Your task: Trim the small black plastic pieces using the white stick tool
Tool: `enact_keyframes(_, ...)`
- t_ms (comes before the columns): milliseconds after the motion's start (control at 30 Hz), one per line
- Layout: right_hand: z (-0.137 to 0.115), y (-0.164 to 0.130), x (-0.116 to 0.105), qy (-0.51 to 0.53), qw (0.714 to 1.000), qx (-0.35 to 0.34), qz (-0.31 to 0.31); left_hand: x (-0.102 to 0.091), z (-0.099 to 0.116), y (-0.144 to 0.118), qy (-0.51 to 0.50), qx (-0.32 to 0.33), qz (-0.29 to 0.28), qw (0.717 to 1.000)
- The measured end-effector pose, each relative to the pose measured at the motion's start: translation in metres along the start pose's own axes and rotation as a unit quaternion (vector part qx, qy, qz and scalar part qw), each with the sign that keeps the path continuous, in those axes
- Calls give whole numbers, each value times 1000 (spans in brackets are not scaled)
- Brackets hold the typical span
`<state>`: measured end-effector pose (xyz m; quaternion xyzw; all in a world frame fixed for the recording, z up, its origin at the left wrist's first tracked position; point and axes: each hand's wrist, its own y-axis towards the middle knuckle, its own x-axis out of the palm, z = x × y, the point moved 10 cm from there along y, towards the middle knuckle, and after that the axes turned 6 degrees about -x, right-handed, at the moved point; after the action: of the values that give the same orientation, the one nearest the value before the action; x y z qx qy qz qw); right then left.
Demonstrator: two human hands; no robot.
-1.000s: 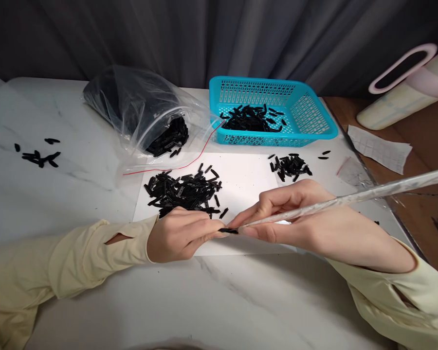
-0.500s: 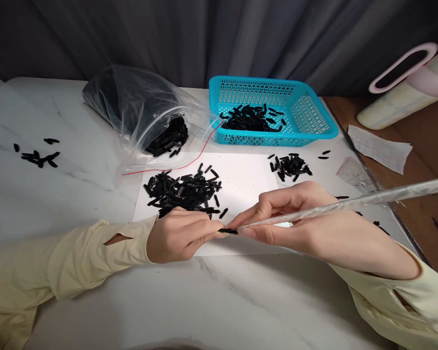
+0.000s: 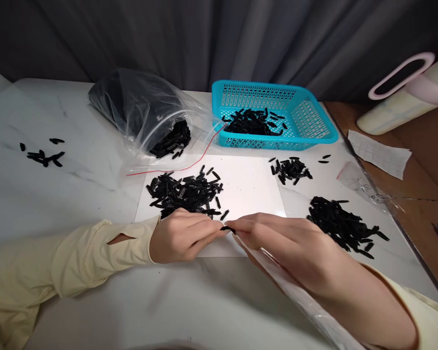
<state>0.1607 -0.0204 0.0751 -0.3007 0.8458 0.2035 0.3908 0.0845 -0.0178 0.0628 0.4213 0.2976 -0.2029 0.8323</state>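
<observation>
White marbled table (image 3: 105, 311), two hands meeting near its middle.
A clear plastic bag (image 3: 156, 92) with a red line along its edge lies on its side, black pieces showing at its mouth; a white sheet (image 3: 251, 180) lies just in front, with the blue basket (image 3: 273, 142), also holding black pieces, behind it to the right. Over the sheet, the right hand (image 3: 295, 243) pinches a pale strip (image 3: 314, 308) that slants down toward the lower right, while the left hand (image 3: 182, 236) is curled, thumb and forefinger closed on a small piece. A loose heap (image 3: 184, 194) covers the sheet's left part, and a smaller pile (image 3: 345, 223) sits beyond the right hand. The small black piece (image 3: 227, 228) is between both sets of fingertips; they cover so much that the strip's contact with it is hard to judge.
</observation>
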Motion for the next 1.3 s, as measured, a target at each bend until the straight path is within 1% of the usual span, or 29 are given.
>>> enact_keyframes(100,-18,4,0,-38,997,-62,12,-1,-3,0,-3,-24,9,1000)
enact_keyframes(267,-27,7,-2,-71,992,-96,35,-1,-11,-2,-31,-62,20,997)
enact_keyframes(400,-26,4,-3,-65,990,-111,62,-2,-14,-1,-55,-69,22,996)
enact_keyframes(567,-23,-1,-5,-75,985,-117,102,-4,-14,1,-62,-71,25,995)
enact_keyframes(633,-20,-2,-2,-56,987,-116,100,-4,-14,1,-65,-74,25,995)
enact_keyframes(767,-8,-3,3,-5,994,-75,84,-6,-12,1,-76,-65,33,994)
enact_keyframes(833,-5,-4,3,9,994,-64,86,-6,-12,1,-80,-63,37,994)
enact_keyframes(1100,-10,-4,-2,-9,991,-78,110,-5,-14,-1,-83,-66,44,993)
enact_keyframes(1300,-11,-5,-6,-8,985,-77,151,-7,-15,-1,-74,-66,51,994)
